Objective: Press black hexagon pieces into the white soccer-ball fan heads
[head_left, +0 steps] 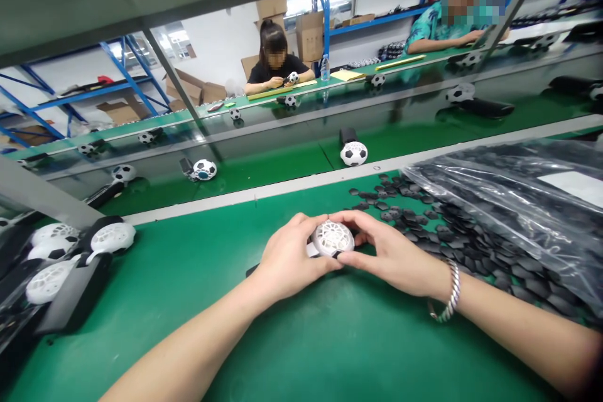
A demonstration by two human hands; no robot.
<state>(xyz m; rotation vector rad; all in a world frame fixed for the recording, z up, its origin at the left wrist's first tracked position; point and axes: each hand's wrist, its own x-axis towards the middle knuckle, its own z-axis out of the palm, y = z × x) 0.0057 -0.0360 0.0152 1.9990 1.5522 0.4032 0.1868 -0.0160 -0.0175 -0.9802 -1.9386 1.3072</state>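
Note:
A white ball-shaped fan head (pixel 332 239) with an open lattice face rests on the green bench (pixel 198 264) in front of me. My left hand (pixel 288 260) grips its left side, fingers curled round it. My right hand (pixel 390 253), with a silver bracelet on the wrist, pinches its right side. A dark handle end pokes out below my left hand. Loose black hexagon pieces (pixel 424 226) lie just right of my hands.
A clear plastic bag (pixel 522 201) of black pieces lies at the right. Several white lattice fans (pixel 70 251) are stacked at the left. Football-patterned fans (pixel 353 152) ride the conveyor (pixel 282 163) beyond. Two people sit at the far bench.

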